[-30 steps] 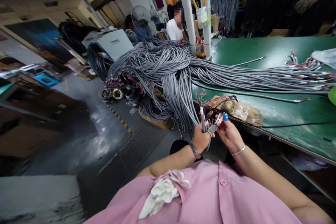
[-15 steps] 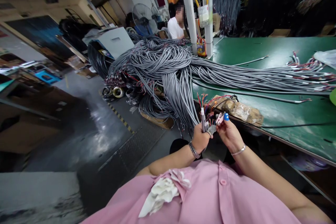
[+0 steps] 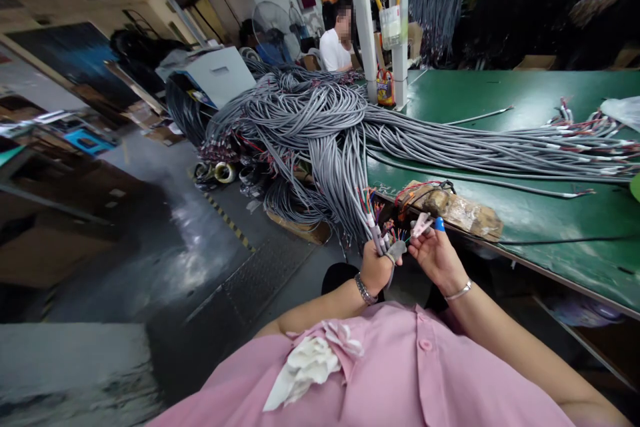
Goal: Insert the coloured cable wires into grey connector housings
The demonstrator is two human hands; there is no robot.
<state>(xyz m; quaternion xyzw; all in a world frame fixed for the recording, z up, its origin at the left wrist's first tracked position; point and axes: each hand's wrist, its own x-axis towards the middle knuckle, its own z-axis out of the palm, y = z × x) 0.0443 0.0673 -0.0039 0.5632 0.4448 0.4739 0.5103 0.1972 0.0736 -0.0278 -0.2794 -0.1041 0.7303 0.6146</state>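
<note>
My left hand (image 3: 377,270) is closed around a bundle of grey cables (image 3: 373,227), their ends pointing up with bare coloured wires (image 3: 369,199) fanning out. A grey covering (image 3: 397,251) wraps its thumb. Close on the right is my right hand (image 3: 436,257), fingers curled, with a blue cap (image 3: 439,223) on the thumb tip. A small pale pink piece (image 3: 421,224) shows at its fingertips; whether it is held or worn is unclear. Thin coloured wire ends (image 3: 400,235) stand between the two hands.
A large heap of grey cables (image 3: 310,107) spills over the end of the green table (image 3: 500,90). A tape-wrapped block (image 3: 453,208) lies at the table's near edge. White posts (image 3: 363,20) rise behind. A person in white (image 3: 334,50) sits farther back.
My left hand has moved slightly left and down, and the cable ends in it have shifted left and spread. My right hand has drawn a little to the right, widening the gap.
</note>
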